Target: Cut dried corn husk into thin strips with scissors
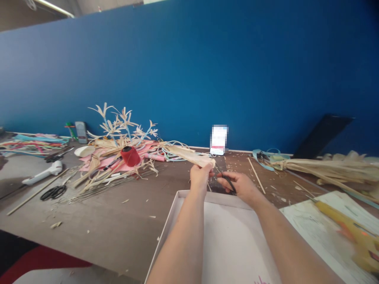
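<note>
My left hand (pixel 200 176) is closed round the end of a pale dried leaf strip (pixel 189 155) that stretches up and to the left over the brown table (pixel 124 221). Just to its right, my right hand (pixel 241 185) grips black-handled scissors (pixel 227 182), their blades pointing toward the strip near my left fingers. Both hands hover above the far rim of a shallow white box (pixel 227 236) that lies in front of me.
A heap of dried leaves, pink paper, straw flowers (pixel 118 126) and a red thread spool (pixel 130 156) lies at the left. Black scissors (pixel 53 192) and a white tool (pixel 44 173) rest further left. A yellow glue gun (pixel 355 232) lies on a white board at the right, dried leaves (pixel 325 167) behind it.
</note>
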`<act>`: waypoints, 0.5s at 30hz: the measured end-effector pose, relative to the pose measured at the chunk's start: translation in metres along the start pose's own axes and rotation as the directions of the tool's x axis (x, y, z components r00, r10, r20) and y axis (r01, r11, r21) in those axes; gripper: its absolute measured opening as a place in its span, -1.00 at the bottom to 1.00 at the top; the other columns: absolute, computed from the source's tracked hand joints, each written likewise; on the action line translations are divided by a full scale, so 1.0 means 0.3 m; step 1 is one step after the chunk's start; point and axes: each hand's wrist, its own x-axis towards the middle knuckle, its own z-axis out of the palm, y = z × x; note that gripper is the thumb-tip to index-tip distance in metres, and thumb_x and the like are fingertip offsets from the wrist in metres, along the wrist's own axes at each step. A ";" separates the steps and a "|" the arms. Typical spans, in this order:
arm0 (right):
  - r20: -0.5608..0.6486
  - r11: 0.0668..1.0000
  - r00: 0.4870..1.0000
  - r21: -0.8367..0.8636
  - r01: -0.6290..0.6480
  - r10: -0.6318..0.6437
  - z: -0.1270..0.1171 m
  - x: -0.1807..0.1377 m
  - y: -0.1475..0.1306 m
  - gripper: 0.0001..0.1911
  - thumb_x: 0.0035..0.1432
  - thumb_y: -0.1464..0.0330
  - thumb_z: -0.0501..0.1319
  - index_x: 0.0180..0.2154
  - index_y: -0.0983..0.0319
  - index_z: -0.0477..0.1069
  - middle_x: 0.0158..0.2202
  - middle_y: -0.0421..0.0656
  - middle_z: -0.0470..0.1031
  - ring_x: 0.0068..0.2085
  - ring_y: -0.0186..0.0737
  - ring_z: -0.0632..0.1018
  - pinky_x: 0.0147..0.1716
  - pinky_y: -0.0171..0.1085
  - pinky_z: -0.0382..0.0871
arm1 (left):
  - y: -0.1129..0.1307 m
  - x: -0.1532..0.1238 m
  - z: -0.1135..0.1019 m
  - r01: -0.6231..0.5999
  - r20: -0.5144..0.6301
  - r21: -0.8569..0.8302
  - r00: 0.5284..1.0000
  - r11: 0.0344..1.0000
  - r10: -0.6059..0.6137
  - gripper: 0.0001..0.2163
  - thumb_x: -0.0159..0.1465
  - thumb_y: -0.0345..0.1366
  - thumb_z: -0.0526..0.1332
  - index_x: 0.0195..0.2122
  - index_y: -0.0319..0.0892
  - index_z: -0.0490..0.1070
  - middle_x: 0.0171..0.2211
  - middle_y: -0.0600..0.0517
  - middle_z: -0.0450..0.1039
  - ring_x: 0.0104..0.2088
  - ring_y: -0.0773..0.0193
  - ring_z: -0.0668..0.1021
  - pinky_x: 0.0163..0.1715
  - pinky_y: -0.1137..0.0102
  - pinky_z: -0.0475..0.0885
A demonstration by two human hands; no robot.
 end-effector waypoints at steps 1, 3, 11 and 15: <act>-0.006 1.000 1.000 -0.008 0.003 -0.003 0.001 0.001 0.000 -0.49 -0.16 0.02 0.24 -0.25 0.25 0.48 -0.67 -0.26 0.31 -0.55 -0.31 0.33 -0.55 -0.34 0.14 | 0.001 -0.002 0.001 0.004 0.003 -0.008 1.000 1.000 -0.004 -0.77 -0.11 -0.37 0.30 -0.39 -0.30 0.40 -0.46 -0.02 0.43 -0.53 0.38 0.45 -0.56 0.50 0.40; -0.012 1.000 1.000 -0.025 0.011 -0.011 0.002 0.002 0.002 -0.49 -0.14 0.01 0.23 -0.24 0.26 0.48 -0.67 -0.25 0.31 -0.56 -0.31 0.32 -0.56 -0.33 0.14 | 0.002 -0.005 0.002 0.011 0.015 -0.023 1.000 1.000 -0.010 -0.78 -0.12 -0.37 0.31 -0.41 -0.30 0.41 -0.47 -0.02 0.43 -0.53 0.38 0.45 -0.56 0.49 0.41; -0.039 0.998 0.997 -0.028 0.060 -0.061 0.002 0.006 0.016 -0.52 -0.08 0.01 0.18 -0.26 0.25 0.48 -0.69 -0.26 0.31 -0.58 -0.33 0.30 -0.57 -0.34 0.12 | 0.002 -0.008 0.004 0.041 0.025 -0.052 0.999 0.998 -0.039 -0.78 -0.11 -0.38 0.31 -0.40 -0.30 0.41 -0.47 -0.01 0.42 -0.53 0.39 0.45 -0.54 0.48 0.42; -0.054 0.999 0.998 0.032 0.043 -0.042 -0.003 0.008 0.021 -0.52 -0.10 0.02 0.21 -0.25 0.24 0.47 -0.63 -0.24 0.35 -0.56 -0.33 0.33 -0.56 -0.35 0.15 | 0.006 -0.003 -0.004 -0.002 -0.006 0.046 1.000 0.999 0.002 -0.77 -0.08 -0.35 0.29 -0.37 -0.31 0.40 -0.47 -0.03 0.43 -0.54 0.37 0.45 -0.56 0.48 0.39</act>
